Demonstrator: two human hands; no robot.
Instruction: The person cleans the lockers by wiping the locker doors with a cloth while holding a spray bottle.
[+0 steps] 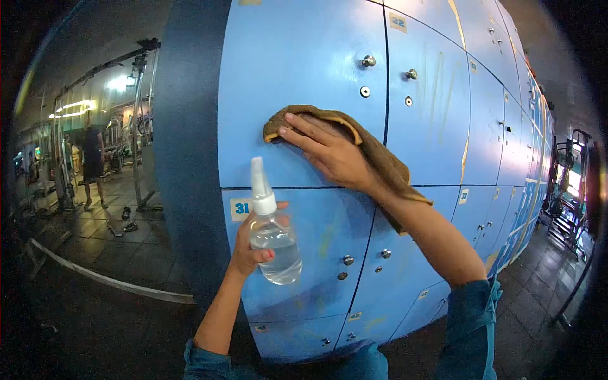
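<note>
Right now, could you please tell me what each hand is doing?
Left hand: closed around the clear bottle.
Right hand: open, laid over the brown cloth against a blue locker door.

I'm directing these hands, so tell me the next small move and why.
Probably slide the cloth toward the knob on the upper door: the right hand seems to press it to that door, while the left hand holds the bottle lower down.
</note>
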